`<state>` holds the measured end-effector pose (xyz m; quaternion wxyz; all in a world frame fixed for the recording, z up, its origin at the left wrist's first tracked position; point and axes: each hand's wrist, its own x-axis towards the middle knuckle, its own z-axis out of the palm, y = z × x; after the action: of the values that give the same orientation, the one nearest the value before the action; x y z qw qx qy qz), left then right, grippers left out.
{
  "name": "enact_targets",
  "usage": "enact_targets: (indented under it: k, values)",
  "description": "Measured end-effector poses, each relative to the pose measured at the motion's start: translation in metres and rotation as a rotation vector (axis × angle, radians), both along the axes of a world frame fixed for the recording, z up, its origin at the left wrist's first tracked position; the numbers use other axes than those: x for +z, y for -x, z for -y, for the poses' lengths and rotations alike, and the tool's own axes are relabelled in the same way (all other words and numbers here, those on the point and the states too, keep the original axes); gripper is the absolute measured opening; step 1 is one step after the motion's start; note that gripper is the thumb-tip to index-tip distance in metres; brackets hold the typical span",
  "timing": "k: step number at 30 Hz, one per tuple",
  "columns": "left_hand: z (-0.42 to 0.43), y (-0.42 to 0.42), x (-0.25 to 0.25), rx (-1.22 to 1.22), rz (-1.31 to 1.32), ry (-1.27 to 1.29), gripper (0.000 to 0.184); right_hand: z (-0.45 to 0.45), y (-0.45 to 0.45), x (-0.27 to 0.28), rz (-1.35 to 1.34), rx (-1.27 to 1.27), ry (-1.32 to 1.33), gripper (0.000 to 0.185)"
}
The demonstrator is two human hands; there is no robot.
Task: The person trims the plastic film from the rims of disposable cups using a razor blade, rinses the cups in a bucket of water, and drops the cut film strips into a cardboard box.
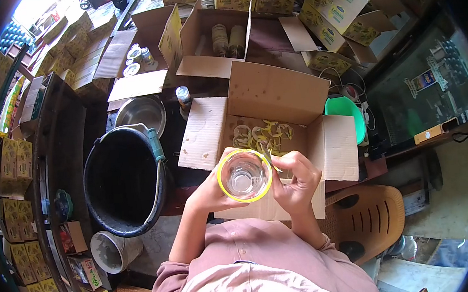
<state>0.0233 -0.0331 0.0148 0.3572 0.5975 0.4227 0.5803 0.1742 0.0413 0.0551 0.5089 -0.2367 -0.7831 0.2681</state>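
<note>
My left hand (209,194) is wrapped around a clear cup (243,177) with a bright yellow rim, its mouth tilted up toward me. At the cup's right edge, the fingers of my right hand (298,182) are closed on a thin grey blade-like tool (266,151) that touches or nearly touches the rim. A bit of yellow strip shows by my right fingertips. Just beyond the cup is an open cardboard box (278,89); yellow-edged rings and curled scraps (255,136) lie inside it. The tool's handle is hidden in my fingers.
Left of the box stand a large black bucket (116,184), a metal bowl (150,111) and a small jar (183,96). A green basin (344,115) is at the right. Farther back, an open carton (202,37) holds two stacks of cups. A brown plastic chair (370,212) stands at my right.
</note>
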Motion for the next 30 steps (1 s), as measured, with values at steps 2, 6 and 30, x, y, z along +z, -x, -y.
enact_targets:
  k: [2,6,30]
  values:
    - [-0.0002,0.0001,0.0003,-0.023,0.05,-0.012,0.072,0.0002,-0.0009,0.0009,0.007,0.014,0.016,0.022]
    - [-0.0013,0.005,-0.0028,-0.061,0.074,0.05,0.077,0.0002,-0.0015,0.0008,0.003,0.023,0.014,0.022]
    - [-0.0049,0.0007,0.0008,-0.08,0.204,0.036,0.065,-0.0033,-0.0062,-0.0026,-0.061,-0.019,0.053,0.015]
